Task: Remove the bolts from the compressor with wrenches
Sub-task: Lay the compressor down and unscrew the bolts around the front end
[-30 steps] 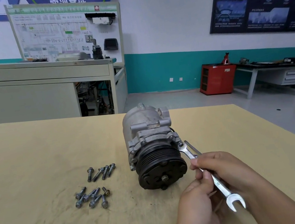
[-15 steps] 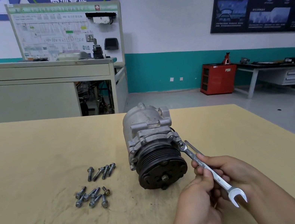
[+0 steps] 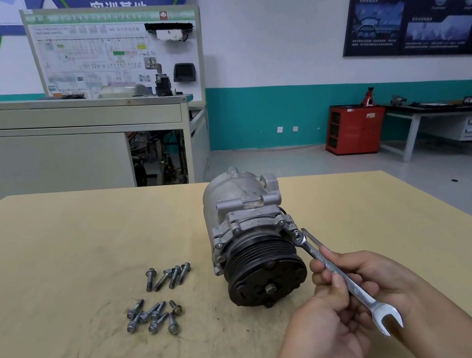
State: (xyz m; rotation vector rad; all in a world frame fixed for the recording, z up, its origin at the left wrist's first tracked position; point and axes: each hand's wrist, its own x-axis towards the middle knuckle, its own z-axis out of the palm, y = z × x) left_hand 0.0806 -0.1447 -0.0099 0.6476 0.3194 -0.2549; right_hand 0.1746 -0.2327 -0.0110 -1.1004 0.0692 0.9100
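Observation:
A silver compressor with a black pulley lies on the yellow table, pulley toward me. A steel combination wrench has its ring end on a bolt at the compressor's right flange, and its open end points toward me. My right hand grips the wrench shaft from the right. My left hand pinches the shaft from the left with thumb and fingers. A second thin tool lies just behind the wrench head.
Several loose bolts lie left of the compressor, with another cluster of bolts nearer me. The table's far edge runs behind the compressor. Beyond it are a grey workbench, a red cabinet and open floor.
The wrench handle has swung slightly to the right and down around the bolt. Both hands moved with it, and my right hand's fingers shifted along the shaft.

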